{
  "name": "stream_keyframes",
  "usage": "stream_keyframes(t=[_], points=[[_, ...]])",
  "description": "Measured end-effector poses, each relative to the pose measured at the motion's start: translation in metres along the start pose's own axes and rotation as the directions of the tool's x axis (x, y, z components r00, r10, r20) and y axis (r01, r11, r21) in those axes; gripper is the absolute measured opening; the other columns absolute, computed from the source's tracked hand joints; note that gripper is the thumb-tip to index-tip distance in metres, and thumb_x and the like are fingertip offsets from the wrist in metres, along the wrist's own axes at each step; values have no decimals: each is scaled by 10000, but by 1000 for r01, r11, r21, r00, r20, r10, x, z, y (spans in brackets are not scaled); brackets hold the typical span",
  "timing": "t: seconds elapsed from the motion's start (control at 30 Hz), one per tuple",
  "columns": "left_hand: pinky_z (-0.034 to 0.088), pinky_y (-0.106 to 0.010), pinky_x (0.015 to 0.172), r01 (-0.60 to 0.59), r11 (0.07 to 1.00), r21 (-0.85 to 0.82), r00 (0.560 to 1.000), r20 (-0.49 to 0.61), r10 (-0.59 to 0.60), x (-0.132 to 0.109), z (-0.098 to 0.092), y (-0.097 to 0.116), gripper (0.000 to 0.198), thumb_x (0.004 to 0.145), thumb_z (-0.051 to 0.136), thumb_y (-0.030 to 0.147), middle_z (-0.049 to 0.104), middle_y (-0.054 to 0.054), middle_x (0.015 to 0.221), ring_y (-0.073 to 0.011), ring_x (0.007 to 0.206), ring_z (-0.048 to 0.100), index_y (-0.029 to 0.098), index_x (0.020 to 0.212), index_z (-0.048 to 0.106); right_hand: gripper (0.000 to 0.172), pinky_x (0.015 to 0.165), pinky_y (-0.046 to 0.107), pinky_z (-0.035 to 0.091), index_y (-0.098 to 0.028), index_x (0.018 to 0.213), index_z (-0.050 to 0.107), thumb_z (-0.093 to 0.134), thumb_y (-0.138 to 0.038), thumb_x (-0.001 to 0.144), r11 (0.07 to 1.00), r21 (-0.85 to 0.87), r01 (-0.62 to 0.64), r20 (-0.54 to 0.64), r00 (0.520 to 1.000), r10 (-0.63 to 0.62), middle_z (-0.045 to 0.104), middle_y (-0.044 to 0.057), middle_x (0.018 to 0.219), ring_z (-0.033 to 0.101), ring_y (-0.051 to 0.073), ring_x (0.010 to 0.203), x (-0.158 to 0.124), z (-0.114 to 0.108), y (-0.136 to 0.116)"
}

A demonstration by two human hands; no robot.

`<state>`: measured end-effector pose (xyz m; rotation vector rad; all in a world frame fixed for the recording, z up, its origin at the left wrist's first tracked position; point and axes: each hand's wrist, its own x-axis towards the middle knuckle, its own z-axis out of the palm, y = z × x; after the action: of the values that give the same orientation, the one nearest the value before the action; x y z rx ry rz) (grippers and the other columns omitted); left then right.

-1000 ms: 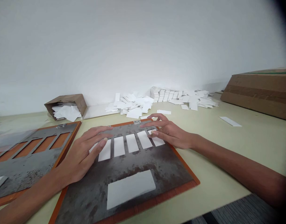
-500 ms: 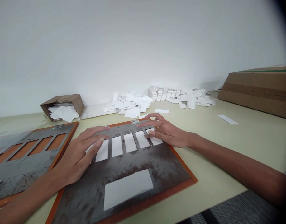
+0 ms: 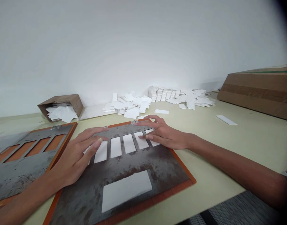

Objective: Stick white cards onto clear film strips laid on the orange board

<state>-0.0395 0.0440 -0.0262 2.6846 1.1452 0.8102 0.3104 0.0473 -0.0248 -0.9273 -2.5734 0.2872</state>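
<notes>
A dark metal plate (image 3: 124, 165) on an orange board (image 3: 191, 182) lies before me, with a row of slots showing white card (image 3: 115, 147). Over the left end of the row is my left hand (image 3: 81, 156), fingers extended and apart, thumb at the leftmost visible slots. At the right end my right hand (image 3: 165, 132) reaches in with spread fingers, the fingertips on or just above the white pieces there. Neither hand grips anything. A larger white strip (image 3: 127, 190) rests on the plate's near part. The hands cover parts of the outer slots.
To the left stands a second slotted board (image 3: 28, 172) with orange showing through. Behind are an open carton (image 3: 79, 104) of white pieces, a loose heap of cards (image 3: 131, 104) and stacked cards (image 3: 163, 93). A large cardboard box (image 3: 258, 93) and a single strip (image 3: 226, 120) are at right.
My right hand's fingers have shifted slightly left along the slots. My left hand stays nearly in place, and the whole view has drifted a little.
</notes>
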Motion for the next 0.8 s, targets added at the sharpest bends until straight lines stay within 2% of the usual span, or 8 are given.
stream_keyframes(t=[0.07,0.2,0.33,0.43,0.53,0.67,0.8], points=[[336,-329,1133,-2,1000,-1,1000,6,2,0,0,0,367,1068,357,397,532,39,1485,-240,1350,486,305,1165,699,468,1239,572,123,-315,1280,712,330,-496,1081,1000,-11,-13,-15,1000,13,335,-63,1635,158,305,1510,0,-2,1],[340,-354,1137,-8,1000,-16,1000,-4,7,0,-1,0,376,1066,351,405,535,35,1488,-250,1347,491,310,1157,703,470,1235,560,200,-306,1165,772,353,-498,1073,997,-24,-75,-154,986,70,446,-56,1570,240,305,1470,-4,-14,7],[351,-358,1137,5,1000,-24,1000,-18,-6,-2,1,-1,356,1060,368,415,540,62,1483,-251,1341,505,339,1146,705,478,1153,538,390,-332,996,821,395,-541,1049,995,24,-99,-172,980,102,525,-53,1501,318,308,1425,-11,-29,15],[349,-366,1147,14,999,-35,1000,-24,-15,-2,1,-2,348,1055,380,428,543,71,1479,-255,1347,505,351,1142,707,475,1088,557,452,-352,963,824,403,-558,1041,994,26,-106,-187,976,109,574,-39,1450,361,321,1394,-15,-35,21],[348,-380,1156,20,999,-47,999,-25,-21,-2,2,-1,353,1052,382,444,544,64,1480,-262,1351,503,349,1142,710,480,1086,564,454,-339,982,821,410,-582,1031,990,32,-139,-136,981,142,549,-42,1478,346,331,1411,-16,-35,24],[393,-382,1133,26,1000,-9,999,-40,-27,-1,1,-1,382,1050,372,469,562,57,1465,-272,1328,529,344,1144,720,518,1170,557,363,-285,1001,816,387,-574,1040,986,41,-163,-3,987,163,483,-49,1539,259,325,1477,-16,-32,21],[418,-371,1121,8,1000,17,999,-43,-8,-1,0,-1,398,1051,364,470,574,52,1454,-268,1315,549,332,1136,727,539,1201,519,324,-244,952,816,378,-541,1053,990,56,-132,33,991,130,453,-36,1563,241,305,1490,-15,-30,15]])
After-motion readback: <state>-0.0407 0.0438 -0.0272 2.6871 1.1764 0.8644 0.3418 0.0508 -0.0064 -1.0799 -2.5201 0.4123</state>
